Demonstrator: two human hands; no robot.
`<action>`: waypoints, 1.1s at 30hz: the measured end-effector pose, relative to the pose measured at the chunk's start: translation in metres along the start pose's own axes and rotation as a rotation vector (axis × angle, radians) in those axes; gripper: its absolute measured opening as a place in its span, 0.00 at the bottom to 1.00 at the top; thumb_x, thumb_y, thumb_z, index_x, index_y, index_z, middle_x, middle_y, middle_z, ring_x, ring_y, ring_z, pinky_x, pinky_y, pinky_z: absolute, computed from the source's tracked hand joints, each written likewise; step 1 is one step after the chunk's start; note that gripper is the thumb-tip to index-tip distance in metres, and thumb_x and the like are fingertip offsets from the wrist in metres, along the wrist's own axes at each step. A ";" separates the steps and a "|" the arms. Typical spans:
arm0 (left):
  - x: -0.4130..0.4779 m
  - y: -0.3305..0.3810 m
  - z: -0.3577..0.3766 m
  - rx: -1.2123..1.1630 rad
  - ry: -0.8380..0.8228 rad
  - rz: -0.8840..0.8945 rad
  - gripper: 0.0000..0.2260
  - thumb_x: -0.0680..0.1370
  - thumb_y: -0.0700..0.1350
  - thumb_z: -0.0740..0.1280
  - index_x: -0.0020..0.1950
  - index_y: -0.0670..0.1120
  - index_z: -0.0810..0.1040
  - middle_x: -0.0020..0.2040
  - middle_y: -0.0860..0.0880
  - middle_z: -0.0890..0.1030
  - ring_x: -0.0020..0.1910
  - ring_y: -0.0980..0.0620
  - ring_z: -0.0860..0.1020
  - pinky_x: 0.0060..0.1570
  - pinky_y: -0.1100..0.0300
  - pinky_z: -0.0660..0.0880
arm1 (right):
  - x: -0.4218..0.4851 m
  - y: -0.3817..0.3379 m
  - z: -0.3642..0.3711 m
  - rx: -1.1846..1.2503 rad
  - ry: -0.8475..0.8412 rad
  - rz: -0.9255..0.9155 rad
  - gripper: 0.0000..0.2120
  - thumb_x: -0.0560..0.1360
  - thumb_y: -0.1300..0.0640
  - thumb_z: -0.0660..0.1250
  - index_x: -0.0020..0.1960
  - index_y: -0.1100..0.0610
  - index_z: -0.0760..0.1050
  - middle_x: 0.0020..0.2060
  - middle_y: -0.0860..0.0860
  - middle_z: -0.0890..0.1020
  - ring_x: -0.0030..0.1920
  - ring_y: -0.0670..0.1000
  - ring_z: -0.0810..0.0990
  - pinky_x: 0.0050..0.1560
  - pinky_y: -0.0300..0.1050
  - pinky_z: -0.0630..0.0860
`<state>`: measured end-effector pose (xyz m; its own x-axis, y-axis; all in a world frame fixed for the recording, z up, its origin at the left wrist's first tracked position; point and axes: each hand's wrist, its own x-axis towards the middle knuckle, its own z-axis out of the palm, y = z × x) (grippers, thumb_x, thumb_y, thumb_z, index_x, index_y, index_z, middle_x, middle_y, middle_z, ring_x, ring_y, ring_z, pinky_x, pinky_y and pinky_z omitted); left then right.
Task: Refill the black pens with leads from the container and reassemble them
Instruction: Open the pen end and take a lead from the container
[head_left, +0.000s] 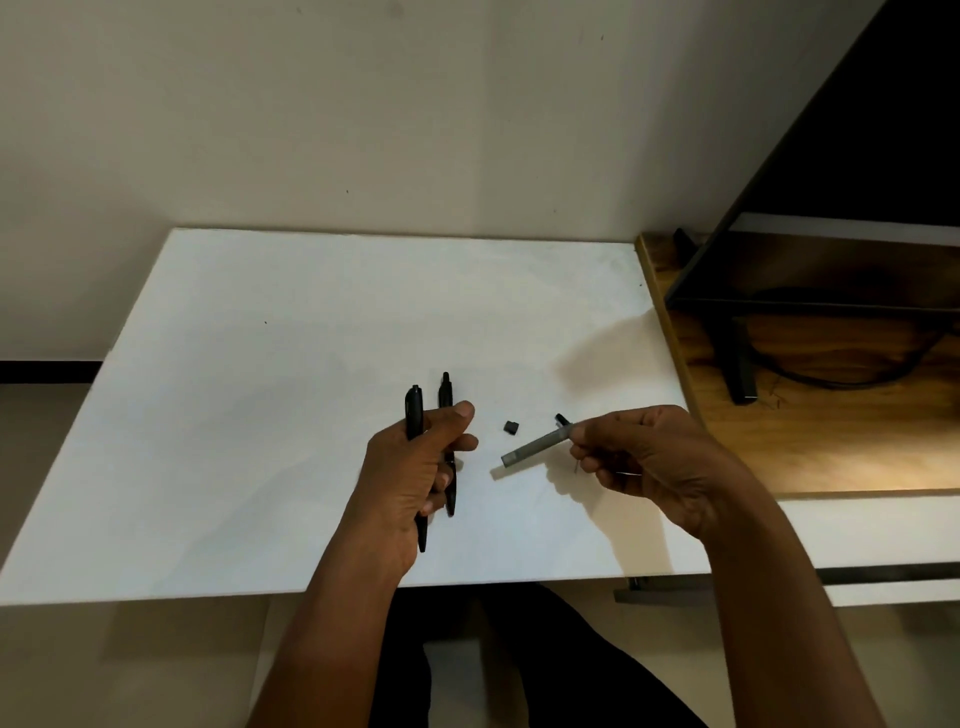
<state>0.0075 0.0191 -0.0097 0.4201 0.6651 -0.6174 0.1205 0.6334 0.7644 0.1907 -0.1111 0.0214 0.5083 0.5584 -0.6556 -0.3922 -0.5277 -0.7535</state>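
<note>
Worktop: a big white board. Both hands hover over its near part.
Left hand: its fingers are curled round two black pens and grip them side by side.
Right hand: its fingers pinch one end of the container. It is well apart from the left hand, on the right.
Pens: both sit in the left hand, above the worktop. They are long and thin and run from far to near. The blunt top ends stick out past the thumb and point away from the person. The sharp tips point back at the person.
Container: a thin grey tube in the right hand, up off the worktop. It slants. The free end points left and a bit toward the person, at the pens. The other end sits in the fingers, with a small black bit next to it.
Cap: a tiny black piece lying alone on the worktop, between the two hands. I cannot tell which thing it came off.
Lead: a very thin line seems to hang down from the right fingers. It is too small to be sure. I think a lead must go into a pen's top end next. Those ends are to the left of the right hand, so that hand would have to move left.
</note>
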 end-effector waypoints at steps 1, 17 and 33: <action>0.000 0.000 0.000 0.002 -0.002 -0.002 0.09 0.73 0.49 0.75 0.47 0.44 0.83 0.33 0.52 0.85 0.19 0.59 0.67 0.16 0.69 0.60 | 0.001 0.001 0.000 -0.018 -0.011 0.027 0.03 0.71 0.64 0.75 0.40 0.64 0.86 0.35 0.59 0.86 0.30 0.49 0.83 0.33 0.40 0.81; 0.000 -0.004 0.005 0.083 -0.014 0.014 0.05 0.75 0.48 0.73 0.44 0.48 0.84 0.34 0.52 0.85 0.23 0.56 0.66 0.17 0.67 0.61 | 0.011 0.012 0.012 -0.141 0.130 -0.006 0.01 0.71 0.67 0.76 0.41 0.65 0.85 0.37 0.61 0.87 0.29 0.50 0.84 0.32 0.38 0.80; -0.002 -0.010 0.012 0.590 -0.049 0.530 0.10 0.83 0.52 0.60 0.52 0.59 0.82 0.37 0.58 0.85 0.36 0.60 0.81 0.42 0.55 0.81 | 0.008 0.003 0.051 0.263 0.189 -0.573 0.06 0.74 0.61 0.74 0.50 0.58 0.84 0.41 0.54 0.88 0.43 0.54 0.88 0.42 0.42 0.83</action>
<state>0.0164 0.0066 -0.0141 0.5921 0.7926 -0.1453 0.3447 -0.0862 0.9347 0.1547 -0.0756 0.0116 0.8087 0.5700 -0.1450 -0.1817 0.0078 -0.9833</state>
